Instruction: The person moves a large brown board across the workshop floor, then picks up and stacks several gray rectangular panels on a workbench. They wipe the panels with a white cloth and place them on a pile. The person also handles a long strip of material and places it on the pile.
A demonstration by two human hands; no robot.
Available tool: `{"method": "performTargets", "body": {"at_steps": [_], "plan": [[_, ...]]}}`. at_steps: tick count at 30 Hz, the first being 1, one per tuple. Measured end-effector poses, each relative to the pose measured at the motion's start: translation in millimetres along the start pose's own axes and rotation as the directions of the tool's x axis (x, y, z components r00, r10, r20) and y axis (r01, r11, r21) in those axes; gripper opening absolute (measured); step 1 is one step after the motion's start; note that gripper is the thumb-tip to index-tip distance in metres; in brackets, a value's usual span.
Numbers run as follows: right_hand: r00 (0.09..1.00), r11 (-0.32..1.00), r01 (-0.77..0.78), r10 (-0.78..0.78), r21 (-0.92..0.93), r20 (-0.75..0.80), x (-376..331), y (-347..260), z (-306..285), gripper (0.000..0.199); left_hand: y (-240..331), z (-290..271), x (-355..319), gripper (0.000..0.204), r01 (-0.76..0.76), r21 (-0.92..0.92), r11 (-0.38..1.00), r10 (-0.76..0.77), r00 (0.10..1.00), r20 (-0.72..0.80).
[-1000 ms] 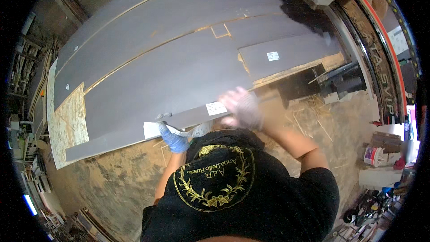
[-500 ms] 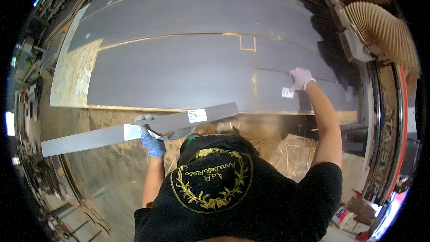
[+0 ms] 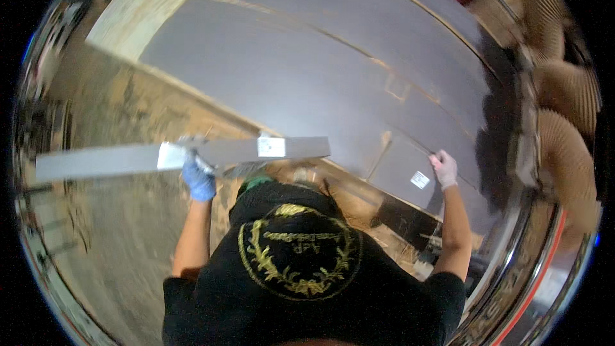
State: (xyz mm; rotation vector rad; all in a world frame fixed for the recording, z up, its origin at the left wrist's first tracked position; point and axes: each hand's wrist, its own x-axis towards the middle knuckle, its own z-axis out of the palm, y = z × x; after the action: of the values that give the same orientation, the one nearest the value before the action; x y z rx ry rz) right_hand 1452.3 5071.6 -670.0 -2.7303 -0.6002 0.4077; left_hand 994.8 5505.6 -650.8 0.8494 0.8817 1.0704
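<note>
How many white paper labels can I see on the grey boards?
2: one white label on the long grey strip in the blue-gloved left hand; one on the small grey panel by the white-gloved right hand. Others may be hidden.

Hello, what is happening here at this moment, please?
A person in a black shirt stands at a large grey sheet cut into panels. The left hand, in a blue glove, holds a long grey strip off to the side. The right hand, in a pale glove, rests on a small cut panel.
</note>
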Motion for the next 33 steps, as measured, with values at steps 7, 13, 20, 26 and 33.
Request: {"method": "performTargets", "body": {"at_steps": [7,13,20,26,33], "plan": [[0.971,0.977,0.16,-0.181,0.14,0.153,35.7,-173.2,43.8,0.06,9.4,-29.3,-9.6,0.039,-0.033,-0.033,0.999,0.035,0.996,0.08],[0.931,0.919,0.31,-0.345,0.245,0.116,77.9,-321.2,88.6,0.064,11.4,2.5,-8.9,0.038,0.015,-0.085,0.996,-0.002,0.988,0.152],[0.59,0.841,-0.356,0.54,0.406,-0.601,84.8,-77.6,69.0,0.061,14.9,-3.6,-6.7,0.043,0.042,-0.047,0.998,-0.04,0.999,0.037],[0.448,-0.099,-0.068,0.886,0.993,0.119,56.9,82.3,54.3,0.059,8.2,4.7,-1.6,0.044,0.08,-0.073,0.994,-0.073,0.993,0.095],[0.527,-0.513,0.117,0.758,0.851,0.384,46.8,91.2,40.8,0.06,11.8,-18.5,9.6,0.04,0.086,-0.068,0.994,-0.076,0.987,0.139]]}}
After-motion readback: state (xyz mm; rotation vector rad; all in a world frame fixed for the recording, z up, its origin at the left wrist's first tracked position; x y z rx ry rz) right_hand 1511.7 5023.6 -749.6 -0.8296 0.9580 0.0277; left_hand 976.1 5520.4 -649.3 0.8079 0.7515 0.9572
